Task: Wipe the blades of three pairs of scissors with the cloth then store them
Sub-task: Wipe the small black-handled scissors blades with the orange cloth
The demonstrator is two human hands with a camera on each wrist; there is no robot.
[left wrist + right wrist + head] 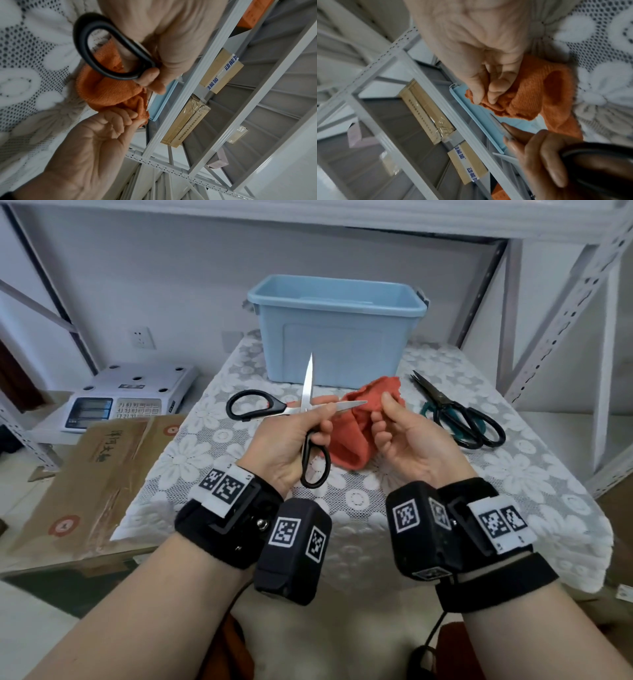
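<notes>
Item: black-handled scissors, blades spread wide, gripped near the pivot by the left hand, above the surface. One blade points up; the other lies level, tip toward the orange cloth, pinched by the right hand just beside it. Blue bin behind.

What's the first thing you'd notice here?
The shiny open scissors held up in the left hand, blades spread wide. Beside them the right hand pinches an orange cloth, and a big blue bin stands behind on the lace tablecloth.
</notes>
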